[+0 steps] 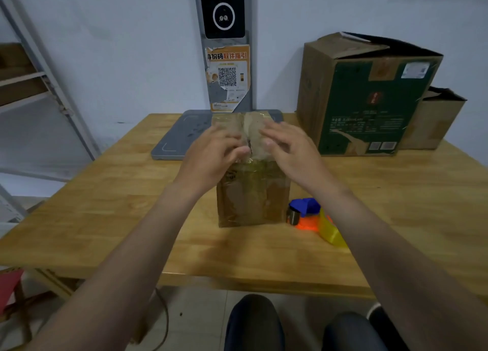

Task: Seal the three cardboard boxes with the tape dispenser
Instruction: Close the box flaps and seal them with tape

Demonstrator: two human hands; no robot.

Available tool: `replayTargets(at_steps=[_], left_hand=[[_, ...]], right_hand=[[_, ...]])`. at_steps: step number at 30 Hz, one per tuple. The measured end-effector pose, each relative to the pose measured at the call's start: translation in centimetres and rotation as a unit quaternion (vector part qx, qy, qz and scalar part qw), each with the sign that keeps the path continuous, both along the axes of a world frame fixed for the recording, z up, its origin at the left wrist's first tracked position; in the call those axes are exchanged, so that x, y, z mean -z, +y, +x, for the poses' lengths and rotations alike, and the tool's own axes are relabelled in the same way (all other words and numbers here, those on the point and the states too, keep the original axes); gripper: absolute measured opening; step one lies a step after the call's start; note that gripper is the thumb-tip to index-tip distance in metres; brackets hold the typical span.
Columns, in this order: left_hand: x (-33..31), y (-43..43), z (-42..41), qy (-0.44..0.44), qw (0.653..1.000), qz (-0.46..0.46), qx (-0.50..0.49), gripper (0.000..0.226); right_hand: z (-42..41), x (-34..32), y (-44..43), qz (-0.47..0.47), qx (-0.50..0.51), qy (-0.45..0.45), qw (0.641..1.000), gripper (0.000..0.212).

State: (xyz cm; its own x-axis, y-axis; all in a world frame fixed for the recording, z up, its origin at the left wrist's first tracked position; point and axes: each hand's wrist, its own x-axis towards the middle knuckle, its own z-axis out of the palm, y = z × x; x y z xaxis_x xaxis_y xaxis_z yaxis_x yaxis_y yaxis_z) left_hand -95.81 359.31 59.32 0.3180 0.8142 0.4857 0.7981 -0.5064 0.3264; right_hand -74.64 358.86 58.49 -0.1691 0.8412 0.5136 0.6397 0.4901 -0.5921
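A small brown cardboard box (252, 195) stands at the middle of the wooden table, its front covered in shiny old tape. My left hand (211, 155) lies flat on its left top flap. On the right flap rests my right hand (287, 147), fingers spread. A narrow gap shows between the two flaps. The tape dispenser (314, 220), blue, orange and yellow, lies on the table just right of the box, touched by neither hand. A large green-printed box (361, 97) with loose top flaps stands at the back right. Behind it, a smaller brown box (433, 121) stands open.
A grey flat scale (179, 134) lies behind the small box against the wall. A post with a QR poster (228, 78) rises behind it. Metal shelving (39, 86) stands at the left. The table's front edge (264, 282) is above my knees.
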Motion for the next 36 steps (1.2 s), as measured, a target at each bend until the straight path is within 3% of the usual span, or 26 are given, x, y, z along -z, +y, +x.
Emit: replayTargets(at_steps=[2,4,7,13,20,25,31,33,36], left_hand=[[-0.2,0.4,0.4,-0.022,0.999,-0.016,0.045,0.031],[0.2,0.5,0.1,-0.067,0.994,-0.045,0.068,0.041],[1.1,0.5,-0.9,-0.063,0.993,-0.045,0.089,0.054],[1.7,0.8,-2.3,-0.103,0.985,-0.051,0.132,0.048],[2.2,0.9,-3.5,-0.051,0.983,-0.042,0.174,0.042],[3.0,0.3,-2.5,-0.105,0.987,0.013,0.122,0.032],[2.3,0.2,-0.3,-0.126,0.989,0.069,0.04,0.027],[2.4,0.4,-1.0,-0.126,0.988,0.066,0.062,0.029],[3.2,0.8,-2.3,-0.175,0.978,0.036,0.111,0.03]], right_hand=[[-0.6,-0.1,0.8,-0.025,-0.037,-0.029,0.999,0.03],[-0.7,0.8,1.5,-0.012,-0.05,-0.062,0.997,0.031],[-0.1,1.3,1.9,0.01,-0.081,-0.046,0.996,0.039],[0.8,1.2,2.1,0.024,-0.118,-0.066,0.991,0.048],[1.9,2.9,2.5,0.077,-0.145,0.011,0.986,0.031],[1.5,3.2,2.0,0.092,-0.135,0.073,0.984,0.025],[0.1,0.7,1.9,0.121,-0.099,-0.077,0.985,0.026],[0.3,1.1,2.0,0.105,-0.099,-0.046,0.988,0.026],[1.8,2.5,2.1,0.071,-0.153,0.081,0.982,0.022]])
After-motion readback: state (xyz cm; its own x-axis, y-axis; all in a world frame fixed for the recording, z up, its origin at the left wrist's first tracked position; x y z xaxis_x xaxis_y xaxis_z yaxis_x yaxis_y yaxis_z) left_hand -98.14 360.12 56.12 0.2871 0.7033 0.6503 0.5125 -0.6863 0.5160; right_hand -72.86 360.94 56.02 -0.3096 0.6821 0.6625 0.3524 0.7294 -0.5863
